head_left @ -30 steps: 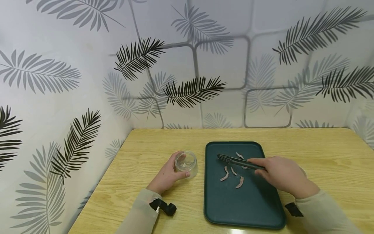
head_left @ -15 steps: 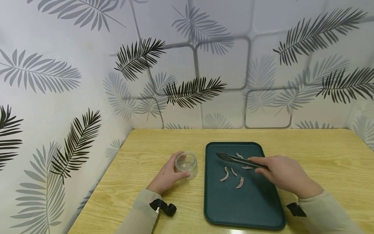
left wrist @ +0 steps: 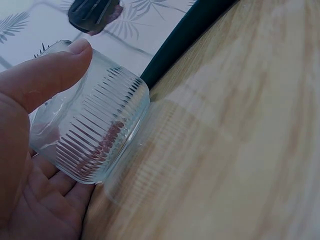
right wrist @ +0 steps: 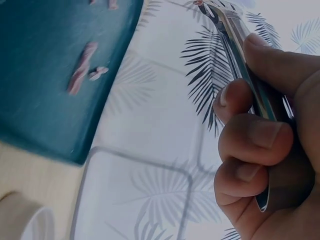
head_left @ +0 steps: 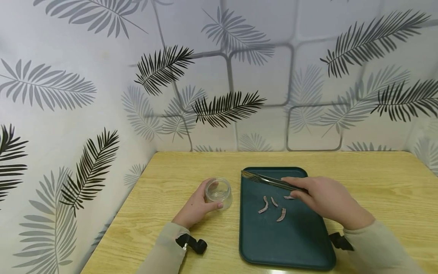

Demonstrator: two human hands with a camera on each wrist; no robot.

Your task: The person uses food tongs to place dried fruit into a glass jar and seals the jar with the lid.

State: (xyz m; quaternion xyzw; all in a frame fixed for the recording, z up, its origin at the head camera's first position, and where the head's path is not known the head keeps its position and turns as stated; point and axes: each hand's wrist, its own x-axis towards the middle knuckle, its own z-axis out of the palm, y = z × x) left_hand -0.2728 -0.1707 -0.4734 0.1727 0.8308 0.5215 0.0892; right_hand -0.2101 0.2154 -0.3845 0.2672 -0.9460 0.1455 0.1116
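Observation:
My left hand (head_left: 196, 207) holds a small clear glass jar (head_left: 219, 192), its thumb and fingers round the sides. Ribbed glass (left wrist: 102, 125) shows in the left wrist view, with the jar on the wooden table. My right hand (head_left: 328, 199) grips metal tongs (head_left: 270, 182) with dark tips, fingers curled round the handles in the right wrist view. At the tongs' tip (left wrist: 92, 15) a pinkish-brown bit shows in the left wrist view. Several pinkish dried strips (head_left: 281, 215) lie on a dark green tray (head_left: 287, 243) below the tongs.
The light wooden table (head_left: 171, 171) meets a leaf-patterned wall (head_left: 260, 76) behind and on the left. Beside the tray, a pale round-rimmed object (right wrist: 32, 222) shows partly in the right wrist view.
The tongs have moved left and back, their tips now at the tray's far left corner. The strip near the tray's back no longer shows there. My left hand and the jar stay put.

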